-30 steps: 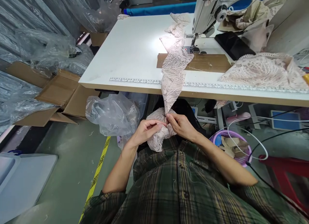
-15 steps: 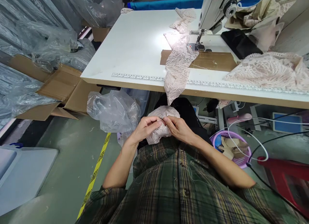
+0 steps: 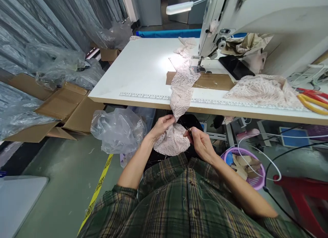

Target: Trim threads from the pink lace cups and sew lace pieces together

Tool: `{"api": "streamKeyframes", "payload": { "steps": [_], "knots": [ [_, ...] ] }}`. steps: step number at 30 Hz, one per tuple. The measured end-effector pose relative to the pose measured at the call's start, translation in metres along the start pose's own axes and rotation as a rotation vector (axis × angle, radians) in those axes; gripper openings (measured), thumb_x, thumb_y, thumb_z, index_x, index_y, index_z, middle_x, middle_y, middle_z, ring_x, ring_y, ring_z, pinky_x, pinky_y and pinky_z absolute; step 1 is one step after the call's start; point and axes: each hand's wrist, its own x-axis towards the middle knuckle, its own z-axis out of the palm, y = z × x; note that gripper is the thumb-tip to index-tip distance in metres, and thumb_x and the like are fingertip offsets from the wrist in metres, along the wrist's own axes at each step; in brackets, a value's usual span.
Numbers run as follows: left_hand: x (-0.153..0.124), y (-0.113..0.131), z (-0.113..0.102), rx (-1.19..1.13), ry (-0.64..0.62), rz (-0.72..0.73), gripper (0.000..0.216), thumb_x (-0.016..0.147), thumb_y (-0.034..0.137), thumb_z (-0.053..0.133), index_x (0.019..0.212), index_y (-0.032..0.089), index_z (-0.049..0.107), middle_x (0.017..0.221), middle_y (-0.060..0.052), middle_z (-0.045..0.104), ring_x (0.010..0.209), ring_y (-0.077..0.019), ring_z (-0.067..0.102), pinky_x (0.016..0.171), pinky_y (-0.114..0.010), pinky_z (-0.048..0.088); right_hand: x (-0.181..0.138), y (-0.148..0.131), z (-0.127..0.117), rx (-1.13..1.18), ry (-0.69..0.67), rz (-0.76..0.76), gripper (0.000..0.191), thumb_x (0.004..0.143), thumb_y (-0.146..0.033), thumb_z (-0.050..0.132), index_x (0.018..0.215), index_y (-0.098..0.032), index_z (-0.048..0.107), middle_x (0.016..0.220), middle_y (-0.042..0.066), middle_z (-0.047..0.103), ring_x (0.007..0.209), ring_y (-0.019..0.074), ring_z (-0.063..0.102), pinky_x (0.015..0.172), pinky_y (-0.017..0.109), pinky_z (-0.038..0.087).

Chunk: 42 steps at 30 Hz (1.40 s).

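Note:
Pale pink lace fabric runs from the sewing machine over the table's front edge and down to a bunched lace piece on my lap. My left hand pinches the lace just below the edge, where the hanging strip meets the bunched part. To the right of the bunch, my right hand is closed round small dark thread snips, their tips pointing toward the lace. The grip hides most of the snips.
A brown cardboard strip lies by the needle on the white table. More lace and yellow-and-red scissors are at the right. Below are a plastic bag, a purple basket and a red stool.
My hands have moved apart. The left has gone up to the hanging strip; the right has come off the lace, and dark snips now show in it. The view has tilted up.

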Motion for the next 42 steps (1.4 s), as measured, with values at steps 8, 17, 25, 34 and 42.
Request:
{"api": "streamKeyframes", "payload": {
  "steps": [8,17,25,34,42],
  "knots": [
    [-0.067,0.023,-0.014,0.591,-0.389,-0.038,0.027,0.079,0.035,0.060,0.062,0.014,0.063,0.054,0.004,0.045,0.053,-0.0080,0.035,0.049,-0.020,0.027,-0.006,-0.018,-0.014,0.054,0.127,-0.066,0.056,0.097,-0.061,0.035,0.081,-0.017,0.067,0.058,-0.001,0.044,0.053,0.0122,0.040,0.050,0.026,0.033],
    [-0.127,0.043,-0.020,0.861,0.094,-0.107,0.038,0.086,0.045,0.057,0.061,0.017,0.050,0.055,0.006,0.035,0.051,-0.0079,0.028,0.049,-0.021,0.023,0.002,-0.011,-0.005,0.077,0.044,-0.007,0.049,0.088,-0.063,0.051,0.071,-0.018,0.062,0.060,-0.002,0.047,0.055,0.0107,0.040,0.051,0.024,0.035],
    [-0.124,0.036,0.004,0.786,-0.116,0.026,0.034,0.085,0.041,0.062,0.061,0.017,0.061,0.052,0.005,0.050,0.051,-0.0092,0.041,0.053,-0.022,0.031,0.006,-0.002,0.036,0.177,-0.075,0.199,0.040,0.078,-0.057,0.067,0.079,-0.017,0.062,0.059,-0.003,0.049,0.046,0.0092,0.043,0.041,0.023,0.037],
    [-0.050,0.036,-0.013,0.389,-0.202,0.213,0.045,0.075,0.046,0.071,0.113,0.020,0.071,0.106,-0.008,0.065,0.099,-0.0231,0.060,0.089,-0.034,0.045,-0.008,-0.013,0.015,-0.027,-0.156,-0.067,0.029,0.089,-0.038,0.058,0.068,-0.018,0.057,0.062,-0.003,0.045,0.057,0.0098,0.036,0.055,0.024,0.034],
    [-0.043,0.028,-0.003,0.152,-0.219,0.067,0.024,0.074,0.038,0.077,0.079,0.014,0.074,0.080,-0.005,0.068,0.073,-0.0148,0.060,0.071,-0.026,0.045,0.004,-0.005,-0.004,-0.039,-0.191,0.027,0.046,0.094,-0.055,0.046,0.078,-0.015,0.063,0.065,-0.001,0.052,0.058,0.0104,0.041,0.054,0.024,0.033]
  ]
}}
